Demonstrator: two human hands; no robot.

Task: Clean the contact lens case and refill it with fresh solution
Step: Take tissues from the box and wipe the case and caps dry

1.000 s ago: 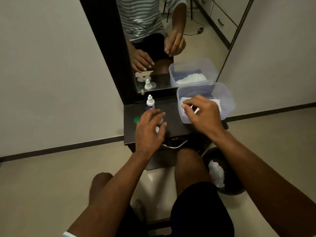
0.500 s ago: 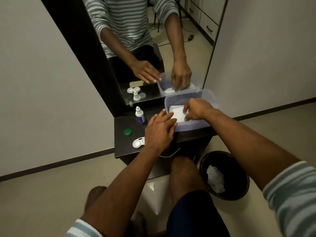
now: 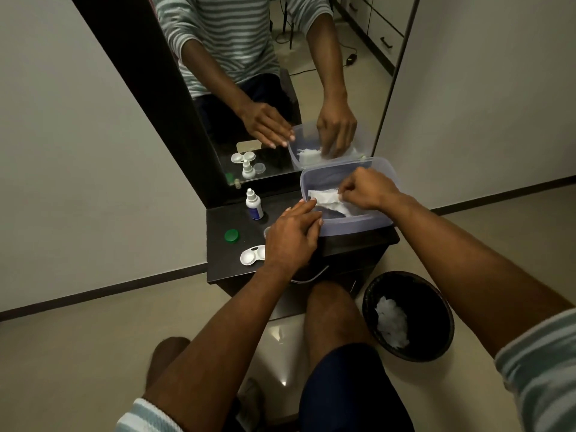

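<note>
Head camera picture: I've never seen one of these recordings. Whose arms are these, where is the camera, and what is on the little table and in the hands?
There is no machine here. A person wears a wide-angle camera on the head, looking down at their own arms; the mirror ahead reflects them. On the dark table stand a small bottle, a green cap, a white open lens case and a clear plastic box. The left hand rests straight fingers against the box's rim, steadying it. The right hand reaches into the box and pinches a white tissue. On the floor to the right is a black bin with white waste in it.
</note>
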